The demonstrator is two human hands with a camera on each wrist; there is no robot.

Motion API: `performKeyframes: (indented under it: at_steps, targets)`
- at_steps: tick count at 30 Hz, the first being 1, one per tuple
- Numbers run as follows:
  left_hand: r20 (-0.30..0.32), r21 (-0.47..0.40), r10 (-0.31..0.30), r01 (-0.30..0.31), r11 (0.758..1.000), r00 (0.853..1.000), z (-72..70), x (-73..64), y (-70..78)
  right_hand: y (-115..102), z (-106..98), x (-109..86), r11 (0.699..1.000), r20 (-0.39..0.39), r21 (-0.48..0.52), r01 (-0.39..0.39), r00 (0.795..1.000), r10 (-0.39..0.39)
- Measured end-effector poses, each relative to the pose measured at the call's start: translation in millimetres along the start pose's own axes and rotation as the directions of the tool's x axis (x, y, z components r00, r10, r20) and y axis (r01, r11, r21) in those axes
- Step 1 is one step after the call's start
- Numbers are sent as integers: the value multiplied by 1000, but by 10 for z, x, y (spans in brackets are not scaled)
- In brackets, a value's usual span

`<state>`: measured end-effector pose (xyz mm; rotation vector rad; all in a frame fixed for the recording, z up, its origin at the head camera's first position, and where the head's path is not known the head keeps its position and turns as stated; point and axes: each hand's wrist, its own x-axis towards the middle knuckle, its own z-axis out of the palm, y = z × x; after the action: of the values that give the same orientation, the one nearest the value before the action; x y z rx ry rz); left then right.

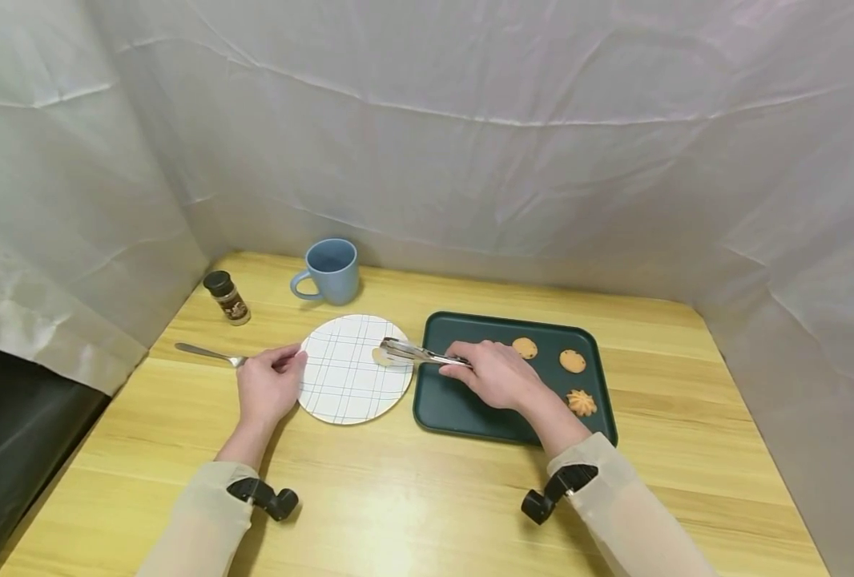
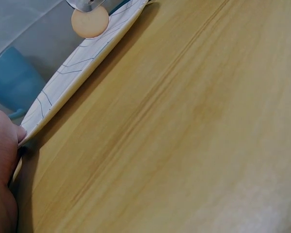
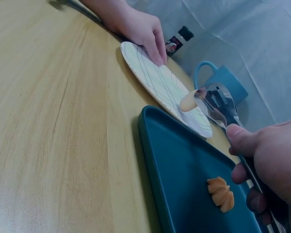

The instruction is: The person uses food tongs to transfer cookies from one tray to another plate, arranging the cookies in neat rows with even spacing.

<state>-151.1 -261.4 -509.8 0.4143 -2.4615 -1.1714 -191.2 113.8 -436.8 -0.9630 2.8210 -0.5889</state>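
Observation:
My left hand (image 1: pixel 270 386) pinches the left rim of a round white plate (image 1: pixel 344 393) with a blue line pattern. My right hand (image 1: pixel 499 374) reaches across the green tray (image 1: pixel 463 413) and grips metal tongs (image 1: pixel 427 355). Between the tongs' tips is a round cookie (image 2: pixel 89 22), tilted over the right part of the plate; whether it touches the plate I cannot tell. On the tray lie two round cookies, one near the right hand (image 1: pixel 524 348) and one farther right (image 1: pixel 573 361), plus a ridged, flower-shaped cookie (image 3: pixel 220 194).
A blue mug (image 1: pixel 335 280) stands behind the plate. Left of it is a spice jar (image 1: pixel 229 300) with a black lid. A metal utensil (image 1: pixel 207 351) lies beside the left hand, its head partly covered. Grey cloth (image 1: pixel 470 184) walls in the wooden table (image 1: pixel 369 497).

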Motion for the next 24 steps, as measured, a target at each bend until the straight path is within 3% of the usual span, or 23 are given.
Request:
performKeyframes:
  at_steps: [24]
  targets:
    - [8, -10, -12, 13, 1000, 1000, -17, -6, 20, 89, 4, 15, 997, 49, 62, -46, 998, 43]
